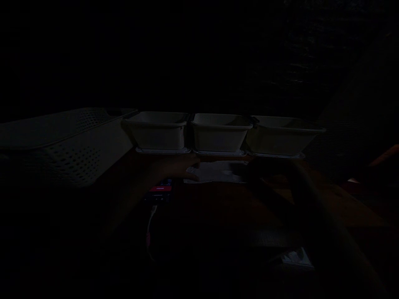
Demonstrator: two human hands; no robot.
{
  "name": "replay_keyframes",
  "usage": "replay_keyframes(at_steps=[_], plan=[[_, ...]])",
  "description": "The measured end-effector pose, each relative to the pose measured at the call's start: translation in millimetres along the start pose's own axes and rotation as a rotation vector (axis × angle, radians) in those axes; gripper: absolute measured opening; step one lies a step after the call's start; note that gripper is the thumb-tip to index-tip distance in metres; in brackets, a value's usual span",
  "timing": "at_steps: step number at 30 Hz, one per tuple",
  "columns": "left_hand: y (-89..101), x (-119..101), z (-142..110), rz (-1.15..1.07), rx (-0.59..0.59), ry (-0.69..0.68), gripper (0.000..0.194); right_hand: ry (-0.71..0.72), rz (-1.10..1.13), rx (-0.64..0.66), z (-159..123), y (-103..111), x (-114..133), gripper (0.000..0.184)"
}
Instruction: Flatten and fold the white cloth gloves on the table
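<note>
The view is very dark. A pale, flat, cloth-like or sheet-like piece (pixel 215 172) lies on the brown table, its exact kind too dim to tell. At its left end rests my left hand (pixel 182 167), the thumb and fingers apart along the edge. My right hand (pixel 263 168) is at the piece's right end, mostly lost in shadow, so its fingers cannot be made out. Below my left hand and wrist lies a phone (pixel 160 191) with a lit screen, partly covered, and a pale cable (pixel 150 220) runs from it toward me.
Behind the piece stand three pale tubs in a row, left (pixel 158 137), middle (pixel 220 139) and right (pixel 279 141), on whitish bases. A large basket with holes (pixel 109 153) stands at the left. Near the front right lies a small shiny packet-like thing (pixel 297 257).
</note>
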State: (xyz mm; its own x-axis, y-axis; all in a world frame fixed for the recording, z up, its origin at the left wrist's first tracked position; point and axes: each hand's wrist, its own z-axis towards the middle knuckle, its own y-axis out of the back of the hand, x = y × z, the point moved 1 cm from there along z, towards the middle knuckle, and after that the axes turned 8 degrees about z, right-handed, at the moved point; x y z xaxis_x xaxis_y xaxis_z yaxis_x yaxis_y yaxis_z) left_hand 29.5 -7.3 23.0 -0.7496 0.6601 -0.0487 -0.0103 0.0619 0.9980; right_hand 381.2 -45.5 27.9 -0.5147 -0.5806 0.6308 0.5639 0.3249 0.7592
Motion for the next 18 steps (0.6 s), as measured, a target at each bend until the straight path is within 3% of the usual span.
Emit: replay_keyframes(at_steps=[5,7,12,18], plan=[[-2.5,3,1,0.011,-0.001,-0.002,0.043,-0.050,0.035,0.082,42,17,-9,0.028],[-5.0,6,2,0.011,-0.008,-0.016,0.043,-0.052,0.055,0.114,54,12,-11,0.031],[-10.1,12,3,0.013,-0.042,-0.049,0.046,-0.001,0.126,0.154,79,-12,-17,0.015],[-6.2,7,1,0.013,-0.014,-0.027,0.044,0.038,0.203,0.270,91,-24,-27,0.017]])
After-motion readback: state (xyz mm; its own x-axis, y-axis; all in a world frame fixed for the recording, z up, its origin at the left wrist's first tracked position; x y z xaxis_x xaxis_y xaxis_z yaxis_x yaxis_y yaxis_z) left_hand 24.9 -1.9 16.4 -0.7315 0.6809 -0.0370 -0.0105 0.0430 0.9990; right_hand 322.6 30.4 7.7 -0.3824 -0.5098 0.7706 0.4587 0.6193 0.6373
